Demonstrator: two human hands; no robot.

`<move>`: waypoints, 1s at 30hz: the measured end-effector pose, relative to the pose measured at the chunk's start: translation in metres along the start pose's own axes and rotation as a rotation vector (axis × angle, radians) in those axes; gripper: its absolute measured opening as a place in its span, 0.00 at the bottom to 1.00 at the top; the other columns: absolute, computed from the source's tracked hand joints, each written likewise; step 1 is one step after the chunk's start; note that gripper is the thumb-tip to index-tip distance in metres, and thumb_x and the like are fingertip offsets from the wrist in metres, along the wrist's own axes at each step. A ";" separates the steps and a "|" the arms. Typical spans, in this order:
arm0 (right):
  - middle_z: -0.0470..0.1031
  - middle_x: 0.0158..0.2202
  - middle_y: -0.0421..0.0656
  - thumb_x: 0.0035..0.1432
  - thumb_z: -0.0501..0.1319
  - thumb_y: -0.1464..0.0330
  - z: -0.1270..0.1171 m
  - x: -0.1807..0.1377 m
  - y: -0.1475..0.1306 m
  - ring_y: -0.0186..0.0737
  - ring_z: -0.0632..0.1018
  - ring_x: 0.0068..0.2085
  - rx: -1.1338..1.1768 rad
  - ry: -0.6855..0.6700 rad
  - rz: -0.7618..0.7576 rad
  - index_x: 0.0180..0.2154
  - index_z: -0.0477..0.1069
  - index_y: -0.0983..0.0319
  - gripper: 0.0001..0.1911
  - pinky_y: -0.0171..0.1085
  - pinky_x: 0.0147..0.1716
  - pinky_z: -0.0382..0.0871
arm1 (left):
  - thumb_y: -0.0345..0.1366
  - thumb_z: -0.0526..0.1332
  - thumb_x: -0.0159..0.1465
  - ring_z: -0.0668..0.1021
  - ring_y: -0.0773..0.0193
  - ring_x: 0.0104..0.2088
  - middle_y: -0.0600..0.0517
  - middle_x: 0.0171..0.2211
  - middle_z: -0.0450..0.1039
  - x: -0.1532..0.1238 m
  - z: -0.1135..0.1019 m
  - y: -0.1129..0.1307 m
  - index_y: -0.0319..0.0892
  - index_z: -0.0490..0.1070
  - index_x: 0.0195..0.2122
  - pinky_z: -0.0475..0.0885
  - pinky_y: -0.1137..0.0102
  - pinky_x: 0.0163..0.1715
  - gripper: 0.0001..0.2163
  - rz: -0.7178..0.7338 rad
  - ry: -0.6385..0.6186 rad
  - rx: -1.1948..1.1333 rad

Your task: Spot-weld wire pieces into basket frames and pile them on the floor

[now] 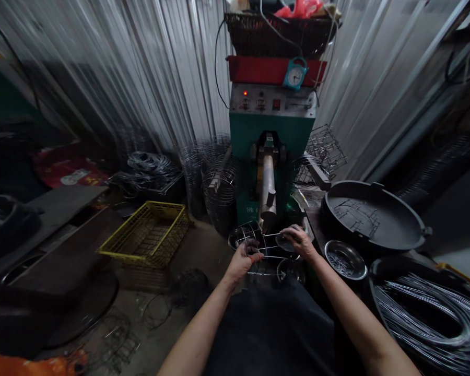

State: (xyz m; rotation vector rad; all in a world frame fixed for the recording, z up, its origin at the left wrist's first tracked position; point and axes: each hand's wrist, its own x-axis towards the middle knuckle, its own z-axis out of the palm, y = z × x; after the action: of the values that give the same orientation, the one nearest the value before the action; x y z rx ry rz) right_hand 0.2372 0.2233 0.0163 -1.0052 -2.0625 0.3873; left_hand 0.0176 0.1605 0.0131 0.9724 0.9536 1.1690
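The upright metal machine body [272,136] is painted green, and a red lamp is lit on its grey control panel [272,102]. A flat red box [258,70] is fronted by a small teal clock [295,74] with a white dial. The thin wire frame [268,248] is left bare silver. A yellow grid is shown by the rectangular wire crate [149,232]. The round shallow pan [372,216] is black, and the corrugated sheet wall [141,78] is striped silver-grey.

A single head-worn camera looks forward and down from the person's own seat, close above both forearms. It faces a green welding machine [272,151] against a corrugated metal wall [149,68], with the floor [203,245] spreading left and wire coils [431,318] near right.
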 end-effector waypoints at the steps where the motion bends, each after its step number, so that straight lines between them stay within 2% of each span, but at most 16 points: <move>1: 0.70 0.32 0.43 0.58 0.53 0.67 0.000 0.001 0.000 0.40 0.70 0.36 -0.002 -0.002 0.001 0.37 0.71 0.58 0.09 0.39 0.37 0.63 | 0.31 0.66 0.45 0.70 0.71 0.25 0.56 0.24 0.66 0.001 0.000 0.000 0.39 0.64 0.37 0.64 0.74 0.28 0.18 0.005 0.000 0.004; 12: 0.71 0.32 0.43 0.59 0.52 0.65 -0.001 0.005 0.003 0.40 0.70 0.35 -0.034 -0.025 0.001 0.36 0.71 0.58 0.10 0.40 0.36 0.62 | 0.31 0.67 0.42 0.70 0.70 0.25 0.57 0.24 0.66 0.007 0.000 0.003 0.39 0.65 0.36 0.65 0.74 0.28 0.19 -0.033 0.016 -0.022; 30: 0.70 0.32 0.44 0.58 0.52 0.65 -0.001 0.005 0.001 0.40 0.70 0.35 -0.015 -0.030 0.016 0.35 0.71 0.59 0.10 0.40 0.36 0.63 | 0.31 0.68 0.42 0.70 0.71 0.22 0.57 0.22 0.66 0.010 -0.005 0.004 0.39 0.65 0.34 0.65 0.74 0.27 0.18 -0.059 -0.039 -0.056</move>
State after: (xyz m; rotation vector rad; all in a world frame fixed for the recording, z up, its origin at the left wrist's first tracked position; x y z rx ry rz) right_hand 0.2366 0.2277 0.0190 -1.0316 -2.0882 0.3979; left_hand 0.0129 0.1718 0.0143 0.9132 0.9083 1.1179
